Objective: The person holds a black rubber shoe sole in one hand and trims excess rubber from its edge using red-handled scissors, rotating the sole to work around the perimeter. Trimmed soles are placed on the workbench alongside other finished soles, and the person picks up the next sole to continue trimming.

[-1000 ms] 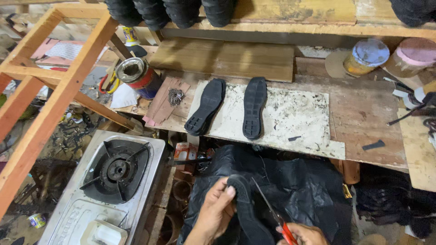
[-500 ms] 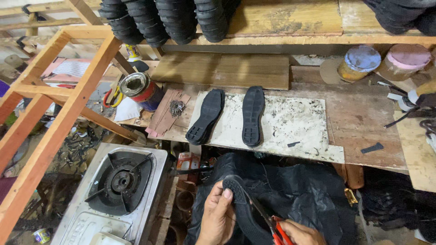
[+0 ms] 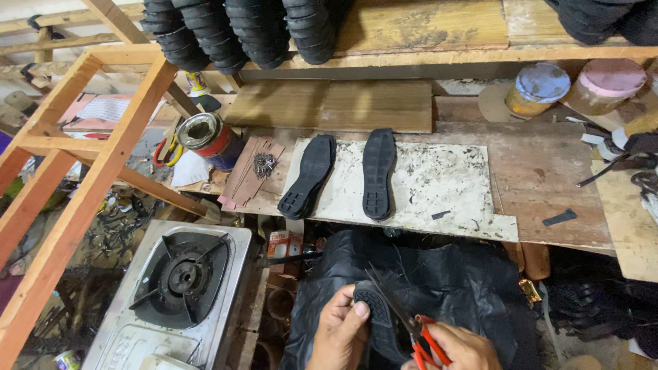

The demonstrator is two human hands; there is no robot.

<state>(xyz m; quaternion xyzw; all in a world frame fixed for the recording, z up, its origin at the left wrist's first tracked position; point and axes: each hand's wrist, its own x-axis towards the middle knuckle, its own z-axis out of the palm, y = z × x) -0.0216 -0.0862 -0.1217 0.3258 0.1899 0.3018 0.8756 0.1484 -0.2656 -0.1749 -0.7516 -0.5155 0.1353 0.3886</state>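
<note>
Your left hand [image 3: 340, 332] grips a black rubber sole [image 3: 375, 321] low in the frame, thumb pressed on its ribbed tread, fingers wrapped behind. Your right hand [image 3: 460, 348] is closed around the red handles of the scissors [image 3: 404, 318], whose thin dark blades lie open across the sole's edge. Both hands work over a crinkled, glossy black sheet [image 3: 466, 288] spread below the bench.

On the bench, 2 more soles [image 3: 310, 176] lie tread-up, near each other but apart, on a pale board [image 3: 432, 188] speckled with black marks. The board's front edge is ragged and stepped at the right. A small black offcut [image 3: 560, 218] lies on bare worn wood to the right, well apart from the soles.

Left of the board sits a round open tin [image 3: 205, 137] with a shiny rim, beside ribbed brown card. Below it a steel stove [image 3: 179, 277] with a black cast burner stands just beside the sheet. An orange wooden frame [image 3: 75, 199] slants down the left side, crowding that flank. Stacked black soles [image 3: 240, 31] hang over the shelf edge above. The bare wood to the right of the board is the widest open room.
</note>
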